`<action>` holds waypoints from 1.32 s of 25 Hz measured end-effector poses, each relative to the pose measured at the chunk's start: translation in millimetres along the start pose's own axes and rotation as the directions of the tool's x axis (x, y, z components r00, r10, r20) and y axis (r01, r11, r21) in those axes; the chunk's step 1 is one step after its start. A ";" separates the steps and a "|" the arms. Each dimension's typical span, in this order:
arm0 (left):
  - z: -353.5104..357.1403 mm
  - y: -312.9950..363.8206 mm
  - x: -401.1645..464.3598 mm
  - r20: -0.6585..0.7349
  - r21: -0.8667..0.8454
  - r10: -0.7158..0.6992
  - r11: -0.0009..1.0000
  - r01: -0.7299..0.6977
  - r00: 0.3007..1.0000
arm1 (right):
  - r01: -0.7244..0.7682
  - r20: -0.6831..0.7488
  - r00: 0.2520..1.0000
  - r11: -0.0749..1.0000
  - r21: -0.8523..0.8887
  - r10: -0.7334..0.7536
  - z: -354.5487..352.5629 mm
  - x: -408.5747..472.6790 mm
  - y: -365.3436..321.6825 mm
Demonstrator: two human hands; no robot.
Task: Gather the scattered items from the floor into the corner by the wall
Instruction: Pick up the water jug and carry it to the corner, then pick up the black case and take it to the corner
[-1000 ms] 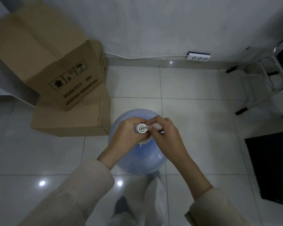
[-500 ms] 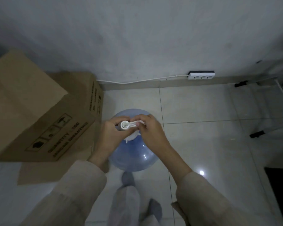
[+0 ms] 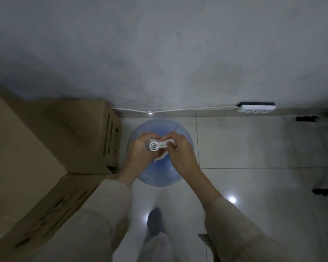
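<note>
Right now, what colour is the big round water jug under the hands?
Translucent light blue water jug, with a white pump top; the head view, the only one, shows it.

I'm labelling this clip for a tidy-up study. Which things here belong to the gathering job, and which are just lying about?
In the job:
blue water jug, beside the boxes near the wall
white pump on its top
left hand and right hand, both gripping the pump
cardboard boxes by the wall

Just there:
power strip
white cable

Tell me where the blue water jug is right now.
In the head view the blue water jug is at centre, near the wall, with the cardboard box to its left; the left hand and right hand grip its white pump top.
</note>
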State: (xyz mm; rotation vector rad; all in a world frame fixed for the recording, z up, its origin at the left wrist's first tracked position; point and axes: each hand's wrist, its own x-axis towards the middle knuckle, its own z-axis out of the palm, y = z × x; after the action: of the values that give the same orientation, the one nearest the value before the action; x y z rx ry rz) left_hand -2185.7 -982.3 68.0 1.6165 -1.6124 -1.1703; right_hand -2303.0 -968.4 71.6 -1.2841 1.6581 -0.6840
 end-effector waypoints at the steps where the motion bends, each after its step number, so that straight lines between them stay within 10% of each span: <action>1: 1.8 2.9 14.5 -0.003 -0.004 -0.003 1.000 0.003 1.000 | -0.027 -0.043 0.999 0.999 0.021 0.028 -0.8 15.0 -0.6; 12: 12.9 21.8 67.8 0.043 0.160 -0.143 0.978 0.134 0.989 | 0.019 0.245 0.969 0.997 -0.077 0.001 -27.0 75.6 1.5; 22: -87.9 157.4 -59.3 -0.353 0.146 -0.080 0.980 0.139 0.932 | 0.421 0.545 0.775 0.904 -0.068 -0.320 -101.9 15.7 -174.1; 26: -154.9 186.0 -180.4 -0.694 0.086 -0.111 0.968 0.235 0.711 | 0.649 0.693 0.514 0.758 0.072 -0.506 -59.4 -56.6 -258.1; 33: -142.3 187.6 -491.3 -0.935 -0.282 -0.350 0.835 0.473 0.061 | 0.737 0.930 -0.101 0.602 0.308 -0.353 26.0 -273.3 -286.8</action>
State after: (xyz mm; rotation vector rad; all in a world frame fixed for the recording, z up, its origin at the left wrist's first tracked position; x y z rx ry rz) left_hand -2098.3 -549.8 387.6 2.2384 -0.2769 0.0211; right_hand -2136.8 -795.1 387.9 -2.0708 -0.0316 0.1324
